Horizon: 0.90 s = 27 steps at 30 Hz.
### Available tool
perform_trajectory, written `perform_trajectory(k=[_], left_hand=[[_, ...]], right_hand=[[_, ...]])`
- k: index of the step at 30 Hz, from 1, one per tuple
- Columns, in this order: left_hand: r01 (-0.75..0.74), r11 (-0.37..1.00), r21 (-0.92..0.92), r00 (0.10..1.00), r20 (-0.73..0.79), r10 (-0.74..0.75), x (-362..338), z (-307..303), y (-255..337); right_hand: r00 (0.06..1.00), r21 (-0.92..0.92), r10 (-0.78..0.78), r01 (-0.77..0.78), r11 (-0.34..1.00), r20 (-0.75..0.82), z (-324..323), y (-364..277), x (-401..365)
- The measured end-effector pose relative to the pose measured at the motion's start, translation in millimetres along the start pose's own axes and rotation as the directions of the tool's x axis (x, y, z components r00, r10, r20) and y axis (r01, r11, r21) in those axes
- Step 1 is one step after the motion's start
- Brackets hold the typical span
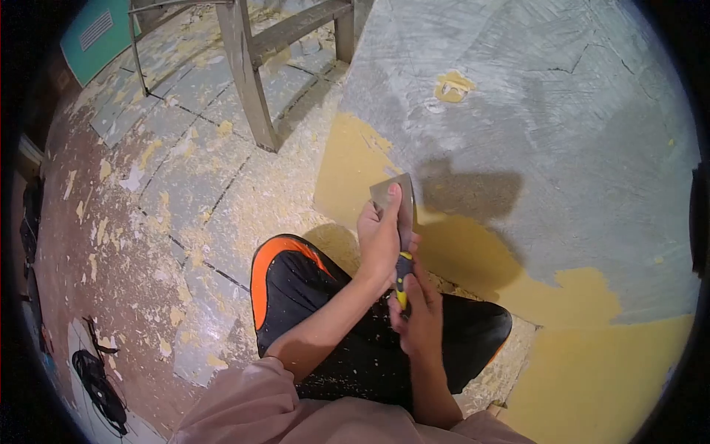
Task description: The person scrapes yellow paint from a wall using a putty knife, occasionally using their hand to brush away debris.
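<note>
A putty knife (404,279) with a yellow and dark handle and a flat metal blade is held up in front of the wall. My left hand (379,240) is closed around the blade, its thumb lying flat on the metal near the wide edge. Lower down, my right hand (421,311) wraps around the handle. Just beyond the blade is the wall (473,148), mostly bare grey with scratch marks. Yellow paint (466,251) still covers its lower strip, and a small yellow patch (453,86) sits higher up. The blade appears apart from the wall, whose surface carries the hands' shadow.
My legs in black trousers (296,288) with orange trim are folded beneath my hands. Paint flakes litter the tiled floor (200,222). A wooden stand's leg (248,89) rises at upper left. A black coiled cable (100,388) lies at lower left, and a green panel (96,44) stands at the back.
</note>
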<state>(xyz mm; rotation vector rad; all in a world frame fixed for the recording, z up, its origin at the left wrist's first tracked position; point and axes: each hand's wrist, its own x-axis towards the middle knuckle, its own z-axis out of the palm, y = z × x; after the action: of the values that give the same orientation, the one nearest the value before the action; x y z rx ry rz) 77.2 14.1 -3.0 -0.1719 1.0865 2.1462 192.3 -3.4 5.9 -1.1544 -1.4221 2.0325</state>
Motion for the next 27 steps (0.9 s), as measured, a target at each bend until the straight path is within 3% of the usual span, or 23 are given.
perform_trajectory(k=[2,4,7,9,11,13,17,20,22,24,26,27], left_hand=[[0.037,0.999,0.040,0.999,0.025,-0.038,3.4,-4.7,20.4],[-0.152,0.988,0.038,0.988,-0.010,0.152,21.0,-8.6,43.4],[-0.154,0.988,0.025,0.988,0.008,0.154,35.5,-17.8,72.0],[-0.114,0.991,0.072,0.993,-0.015,0.116,28.4,-20.3,56.6],[-0.008,0.997,0.079,1.000,-0.005,0.009,18.6,-18.4,20.6],[0.040,0.999,0.007,0.997,0.059,-0.040,9.9,-6.8,-19.6],[0.074,0.996,-0.044,0.993,0.099,-0.069,-7.4,7.1,-58.4],[0.051,0.998,-0.024,0.993,0.108,-0.049,3.2,-0.3,-33.5],[-0.039,0.999,-0.004,0.999,0.023,0.039,15.9,-6.3,-0.1],[-0.016,1.000,0.020,0.998,0.061,0.014,22.2,-21.3,20.7],[-0.008,0.999,0.031,0.994,0.107,0.005,21.7,-19.8,22.8],[0.027,0.997,0.072,0.997,0.073,-0.032,15.1,-15.5,12.4]], right_hand=[[0.992,0.022,-0.112,0.111,0.994,0.057,13.7,6.1,8.6],[0.986,0.050,-0.123,0.118,0.992,0.114,35.9,-11.0,22.9],[0.957,0.031,-0.135,0.132,0.991,0.256,62.0,-18.2,28.3],[0.964,-0.076,-0.194,0.211,0.975,0.183,55.7,-7.7,23.4],[0.983,-0.063,-0.157,0.164,0.985,0.098,25.9,10.2,15.3],[0.992,-0.206,-0.107,0.091,0.974,-0.067,-6.2,11.7,2.2],[0.987,-0.147,-0.051,0.028,0.989,-0.151,-39.0,17.1,-13.2],[0.993,-0.140,-0.112,0.105,0.985,-0.046,-29.3,18.7,3.1],[0.992,-0.117,-0.125,0.124,0.985,0.001,-0.4,13.3,19.2],[0.991,-0.081,-0.126,0.129,0.988,0.032,34.2,8.3,14.3],[0.967,-0.080,-0.244,0.250,0.965,0.078,32.4,13.7,8.3],[0.981,-0.095,-0.191,0.193,0.977,0.024,20.2,19.3,6.9]])
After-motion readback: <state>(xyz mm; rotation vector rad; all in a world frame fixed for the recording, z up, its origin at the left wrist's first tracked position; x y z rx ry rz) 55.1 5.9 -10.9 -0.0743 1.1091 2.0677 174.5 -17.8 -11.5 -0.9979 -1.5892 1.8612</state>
